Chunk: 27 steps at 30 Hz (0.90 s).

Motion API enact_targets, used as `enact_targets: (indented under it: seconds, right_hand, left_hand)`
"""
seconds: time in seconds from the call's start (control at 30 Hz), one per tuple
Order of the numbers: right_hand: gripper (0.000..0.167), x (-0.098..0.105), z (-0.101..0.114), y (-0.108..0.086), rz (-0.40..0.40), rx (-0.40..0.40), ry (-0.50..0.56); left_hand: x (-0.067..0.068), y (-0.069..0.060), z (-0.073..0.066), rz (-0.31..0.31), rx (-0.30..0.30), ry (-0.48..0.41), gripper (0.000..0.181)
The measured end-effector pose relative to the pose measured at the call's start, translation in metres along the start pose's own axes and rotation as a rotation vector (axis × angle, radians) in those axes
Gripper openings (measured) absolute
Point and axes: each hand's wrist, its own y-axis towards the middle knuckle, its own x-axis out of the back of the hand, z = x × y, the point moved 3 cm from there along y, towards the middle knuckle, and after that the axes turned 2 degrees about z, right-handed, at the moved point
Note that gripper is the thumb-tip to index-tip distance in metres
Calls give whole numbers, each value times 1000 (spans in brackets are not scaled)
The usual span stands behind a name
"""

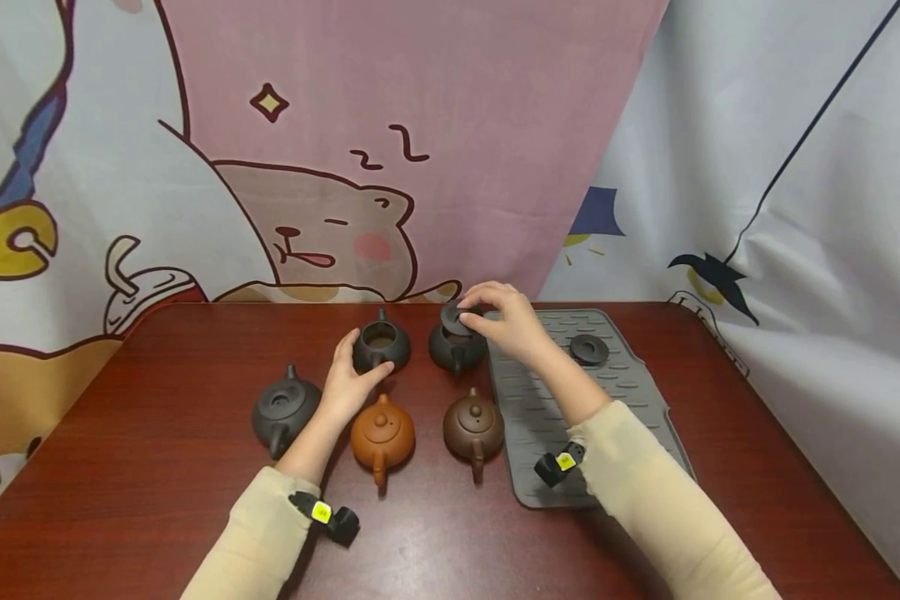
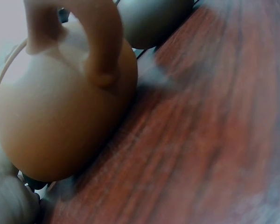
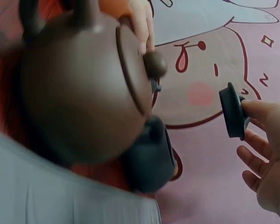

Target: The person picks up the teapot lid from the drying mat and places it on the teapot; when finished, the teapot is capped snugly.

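Note:
My right hand (image 1: pixel 516 327) pinches a round black lid (image 3: pixel 230 112) by its knob. In the head view the lid is tilted just over a black teapot (image 1: pixel 450 354) at the back; the right wrist view shows a gap beneath it. My left hand (image 1: pixel 347 385) holds a second black teapot (image 1: pixel 397 352), its thumb near the handle and its fingers along the left side. That pot has no lid, and its inside shows. Nearer stand a lidded orange teapot (image 1: pixel 382 437) and a lidded brown teapot (image 1: pixel 474 429).
A lidded black teapot (image 1: pixel 288 406) stands left of my left forearm. To the right, a grey ridged mat (image 1: pixel 540 467) lies under my right arm with another black lid (image 1: pixel 589 349) on it. A patterned cloth (image 1: pixel 495 125) hangs behind the dark red table (image 1: pixel 157 467).

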Motion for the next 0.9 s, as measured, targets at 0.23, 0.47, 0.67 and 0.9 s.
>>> enact_targets:
  seconds: [0.23,0.47,0.67,0.9]
  right_hand:
    - [13,-17,10,12,-1,33,-9]
    - [13,-37,20,23,42,-7,-46]
    - [13,-54,22,33,69,-47,-59]
    - [12,-68,19,40,63,-104,-76]
  left_hand:
    - [-1,0,0,4,4,-2,86]
    - [0,0,0,-5,16,-3,85]
    - [0,0,0,7,17,-5,85]
    - [0,1,0,3,11,8,85]
